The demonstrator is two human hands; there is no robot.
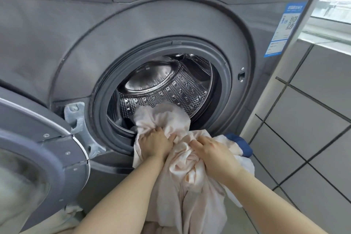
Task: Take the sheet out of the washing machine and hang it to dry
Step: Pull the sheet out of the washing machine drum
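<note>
A grey front-loading washing machine [171,17] fills the view, its round opening showing the perforated steel drum [171,89]. A pale pink sheet [163,118] spills from the drum over the rubber seal and hangs down toward the floor. My left hand [154,143] is closed on a bunch of the sheet at the lower lip of the opening. My right hand [214,153] grips another bunch just to the right, outside the machine. Part of the sheet still lies inside the drum.
The machine's door [38,150] stands swung open at the lower left, close to my left arm. A blue item [241,142] lies behind the sheet at the machine's lower right. A grey tiled wall [307,119] and a window ledge [322,30] are on the right.
</note>
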